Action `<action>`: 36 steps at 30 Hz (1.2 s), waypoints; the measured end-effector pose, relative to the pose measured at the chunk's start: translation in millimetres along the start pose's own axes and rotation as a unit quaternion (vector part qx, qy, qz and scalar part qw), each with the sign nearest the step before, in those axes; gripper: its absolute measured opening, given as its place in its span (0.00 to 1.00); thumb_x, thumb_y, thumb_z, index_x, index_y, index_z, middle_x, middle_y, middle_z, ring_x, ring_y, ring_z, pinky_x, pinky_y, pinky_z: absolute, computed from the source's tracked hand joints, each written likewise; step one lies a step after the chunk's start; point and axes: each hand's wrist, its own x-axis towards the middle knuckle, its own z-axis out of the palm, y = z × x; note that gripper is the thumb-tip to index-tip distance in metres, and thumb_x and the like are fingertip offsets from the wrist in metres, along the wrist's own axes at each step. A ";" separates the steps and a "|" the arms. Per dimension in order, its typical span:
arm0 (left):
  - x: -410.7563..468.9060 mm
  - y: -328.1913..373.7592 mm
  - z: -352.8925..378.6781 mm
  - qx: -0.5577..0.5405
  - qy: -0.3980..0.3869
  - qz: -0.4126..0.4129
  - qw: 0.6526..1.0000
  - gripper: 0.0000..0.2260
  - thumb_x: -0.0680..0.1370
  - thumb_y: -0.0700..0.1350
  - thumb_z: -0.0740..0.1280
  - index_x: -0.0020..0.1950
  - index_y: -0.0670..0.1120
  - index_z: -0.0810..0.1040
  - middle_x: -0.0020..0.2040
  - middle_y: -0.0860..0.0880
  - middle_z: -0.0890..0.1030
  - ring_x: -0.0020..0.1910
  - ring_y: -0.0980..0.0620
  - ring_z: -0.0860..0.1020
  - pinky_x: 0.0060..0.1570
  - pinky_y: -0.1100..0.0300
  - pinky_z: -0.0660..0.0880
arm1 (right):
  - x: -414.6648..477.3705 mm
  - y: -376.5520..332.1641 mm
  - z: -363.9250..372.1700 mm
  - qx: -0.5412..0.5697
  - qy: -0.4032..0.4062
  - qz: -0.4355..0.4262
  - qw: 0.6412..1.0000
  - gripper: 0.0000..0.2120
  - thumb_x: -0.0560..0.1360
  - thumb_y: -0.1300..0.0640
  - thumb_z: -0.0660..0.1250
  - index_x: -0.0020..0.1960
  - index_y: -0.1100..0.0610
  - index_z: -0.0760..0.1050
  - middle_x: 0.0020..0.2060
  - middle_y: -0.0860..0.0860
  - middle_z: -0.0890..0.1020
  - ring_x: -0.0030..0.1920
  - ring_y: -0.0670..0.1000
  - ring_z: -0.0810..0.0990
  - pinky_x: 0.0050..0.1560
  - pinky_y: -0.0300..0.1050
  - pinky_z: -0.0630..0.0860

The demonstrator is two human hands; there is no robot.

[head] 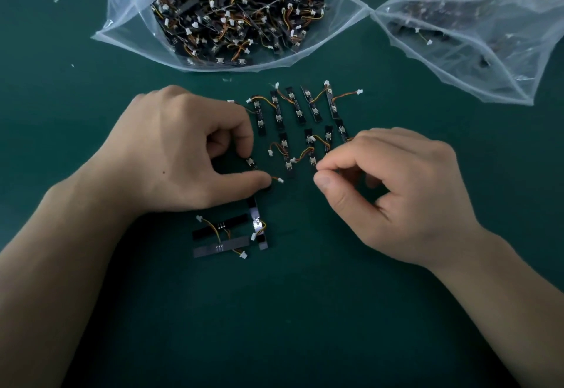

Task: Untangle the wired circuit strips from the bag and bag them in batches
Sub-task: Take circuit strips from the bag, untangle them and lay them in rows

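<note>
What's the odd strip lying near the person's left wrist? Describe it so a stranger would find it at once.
Find the left hand on the green mat. Just below its wrist, three strips lie apart from the tidy rows. The one you mean is the rightmost strip: it points away from the person, while its two neighbours lie crosswise.
</note>
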 end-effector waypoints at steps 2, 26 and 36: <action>0.0 -1.0 0.0 -0.006 0.001 -0.003 1.000 0.16 0.66 0.68 0.73 0.38 0.57 0.77 0.31 0.54 0.75 0.33 0.50 0.74 0.35 0.61 0.67 | 0.5 0.8 -0.8 0.005 0.002 0.006 1.000 0.08 0.80 0.58 0.71 0.42 0.57 0.83 0.32 0.45 0.78 0.34 0.44 0.70 0.38 0.50 0.72; -2.4 2.0 1.6 -0.020 0.017 -0.023 0.999 0.14 0.66 0.67 0.74 0.43 0.60 0.79 0.32 0.54 0.75 0.33 0.52 0.73 0.36 0.60 0.68 | 0.2 0.2 -1.7 0.002 -0.004 0.011 1.000 0.08 0.79 0.57 0.71 0.42 0.55 0.82 0.33 0.44 0.79 0.34 0.45 0.72 0.40 0.52 0.72; -1.9 -0.5 3.8 -0.022 0.021 -0.011 0.999 0.15 0.68 0.67 0.73 0.47 0.59 0.82 0.32 0.53 0.75 0.33 0.51 0.74 0.37 0.59 0.67 | -0.4 -1.0 -1.5 0.010 -0.004 0.005 1.000 0.08 0.79 0.58 0.71 0.42 0.55 0.82 0.33 0.44 0.78 0.34 0.44 0.71 0.40 0.51 0.72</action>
